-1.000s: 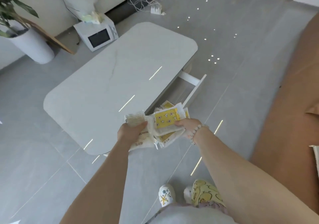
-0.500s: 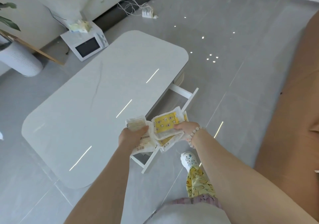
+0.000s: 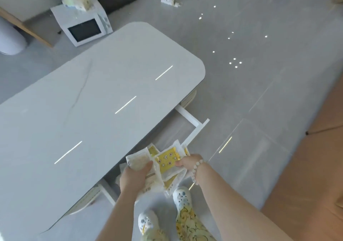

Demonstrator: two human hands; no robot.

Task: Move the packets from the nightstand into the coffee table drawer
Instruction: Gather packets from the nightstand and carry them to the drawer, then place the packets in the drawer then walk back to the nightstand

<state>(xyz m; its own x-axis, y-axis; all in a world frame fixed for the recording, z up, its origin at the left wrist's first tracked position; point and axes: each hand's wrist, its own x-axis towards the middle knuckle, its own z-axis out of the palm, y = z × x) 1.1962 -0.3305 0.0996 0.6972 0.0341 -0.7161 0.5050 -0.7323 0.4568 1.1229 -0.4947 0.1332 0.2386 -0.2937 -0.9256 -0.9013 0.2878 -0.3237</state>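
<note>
Both hands hold a bundle of packets (image 3: 168, 161) above the open drawer (image 3: 182, 129) of the coffee table (image 3: 89, 110). Left hand (image 3: 134, 180) grips the pale packets from the near side, while right hand (image 3: 187, 163), with a bead bracelet (image 3: 195, 170) on its wrist, pinches the yellow-printed ones.

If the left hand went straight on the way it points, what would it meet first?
Probably the coffee table at its near edge, just ahead of the left hand and its packets. Depth is unclear: if the hand is lower than the tabletop, it passes under into the open drawer.
</note>
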